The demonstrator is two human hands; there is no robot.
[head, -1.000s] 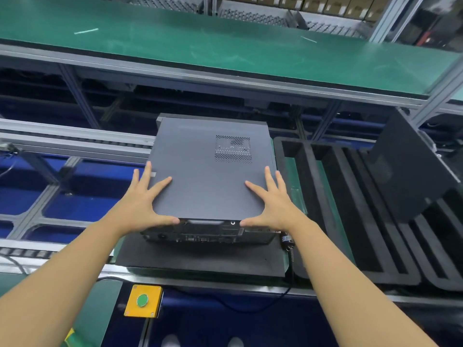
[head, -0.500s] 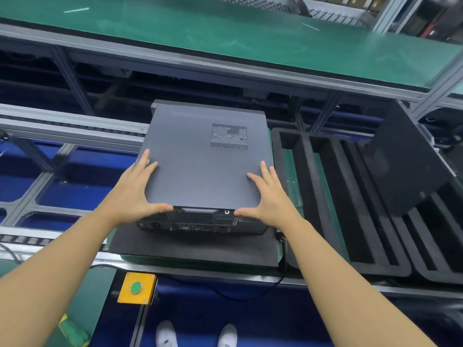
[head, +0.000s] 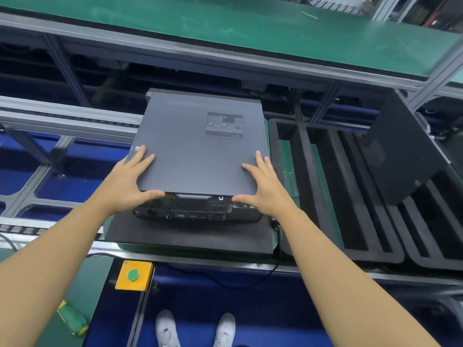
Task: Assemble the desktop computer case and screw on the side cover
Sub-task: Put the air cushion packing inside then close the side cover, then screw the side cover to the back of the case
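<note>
We press left hand [head: 126, 182] and right hand [head: 266, 187] flat, grip apart, on the side cover [head: 198, 151] atop the computer case [head: 193, 209], toward a black foam pad's [head: 188, 237] far edge. Uneven pushing may skew it off its screw holes.

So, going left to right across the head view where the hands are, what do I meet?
Left hand → grey side cover → right hand → black foam tray → leaning black panel.
</note>
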